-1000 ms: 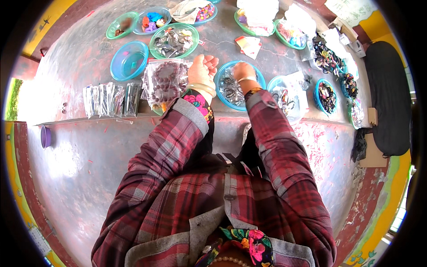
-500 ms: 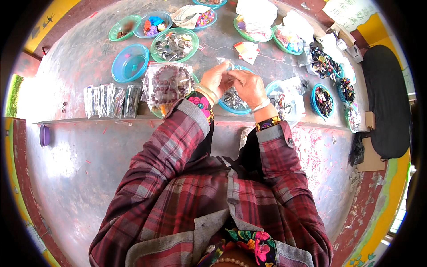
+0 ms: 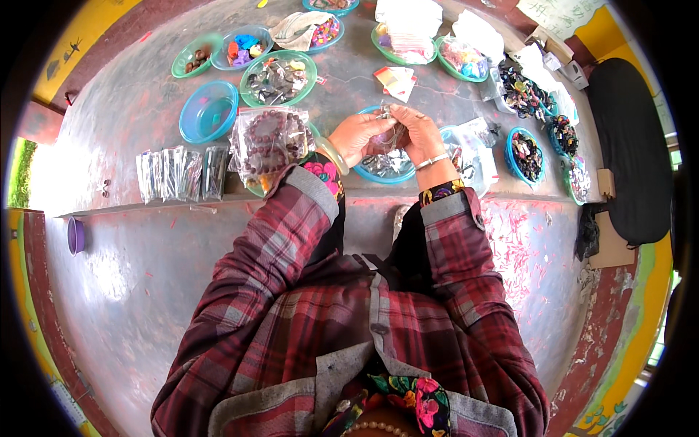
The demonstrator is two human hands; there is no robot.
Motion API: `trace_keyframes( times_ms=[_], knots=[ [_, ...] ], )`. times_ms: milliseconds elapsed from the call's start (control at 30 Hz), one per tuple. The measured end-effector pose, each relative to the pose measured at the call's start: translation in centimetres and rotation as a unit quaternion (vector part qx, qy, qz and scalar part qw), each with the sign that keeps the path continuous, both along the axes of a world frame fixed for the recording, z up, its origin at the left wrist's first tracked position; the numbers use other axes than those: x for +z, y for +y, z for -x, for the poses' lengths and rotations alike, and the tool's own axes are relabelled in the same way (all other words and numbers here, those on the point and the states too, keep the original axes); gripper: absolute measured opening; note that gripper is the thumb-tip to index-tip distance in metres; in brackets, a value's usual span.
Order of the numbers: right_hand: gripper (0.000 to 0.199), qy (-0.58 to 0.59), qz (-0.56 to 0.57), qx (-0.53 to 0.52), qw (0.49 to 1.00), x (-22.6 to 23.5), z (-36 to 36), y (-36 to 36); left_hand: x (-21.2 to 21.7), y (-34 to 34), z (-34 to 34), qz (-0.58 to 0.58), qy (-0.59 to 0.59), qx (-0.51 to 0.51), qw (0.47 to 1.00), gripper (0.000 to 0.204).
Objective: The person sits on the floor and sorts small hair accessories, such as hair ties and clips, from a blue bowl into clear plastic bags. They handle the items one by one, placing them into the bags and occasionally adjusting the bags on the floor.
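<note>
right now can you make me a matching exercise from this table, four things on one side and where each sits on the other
Things:
1. empty blue bowl
2. bag of brown beads
3. row of slim clear packets
4. small clear bag

Places:
A. between both hands, over a blue bowl
B. along the table's near edge, far left
C. just left of the left hand
D. left of the green bowl of dark pieces

Pairs: 1-D, 2-C, 3-B, 4-A
</note>
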State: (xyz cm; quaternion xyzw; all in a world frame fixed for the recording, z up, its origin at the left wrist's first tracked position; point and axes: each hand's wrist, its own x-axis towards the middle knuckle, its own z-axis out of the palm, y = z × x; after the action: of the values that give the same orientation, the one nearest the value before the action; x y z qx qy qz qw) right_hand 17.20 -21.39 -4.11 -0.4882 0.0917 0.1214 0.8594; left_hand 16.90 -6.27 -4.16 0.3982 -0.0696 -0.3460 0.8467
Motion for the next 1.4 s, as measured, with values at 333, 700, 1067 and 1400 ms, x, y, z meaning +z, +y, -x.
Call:
trace_keyframes(
  times_ms=[333,700,1067,1400],
  knots=[
    [0.017,-0.029,-0.039,-0.075,0.996,0.1,0.1,0.6,-1.0,0.2,-0.5,-0.050,-0.009,-0.043,0.998,0.022],
    [0.019,-0.056,-0.030,-0.141,0.988,-0.1,0.0,0.3,0.2,0.3,-0.2,-0.098,-0.019,-0.067,0.993,0.022],
    [0.019,-0.092,-0.036,-0.142,0.985,-0.5,-0.5,-0.4,0.0,0.1,-0.3,-0.092,-0.035,0.011,0.995,0.027],
    [0.014,-0.048,0.066,-0.060,0.995,0.8,0.0,-0.2,-1.5,0.6,-0.9,-0.219,-0.102,0.087,0.966,0.024]
  ],
)
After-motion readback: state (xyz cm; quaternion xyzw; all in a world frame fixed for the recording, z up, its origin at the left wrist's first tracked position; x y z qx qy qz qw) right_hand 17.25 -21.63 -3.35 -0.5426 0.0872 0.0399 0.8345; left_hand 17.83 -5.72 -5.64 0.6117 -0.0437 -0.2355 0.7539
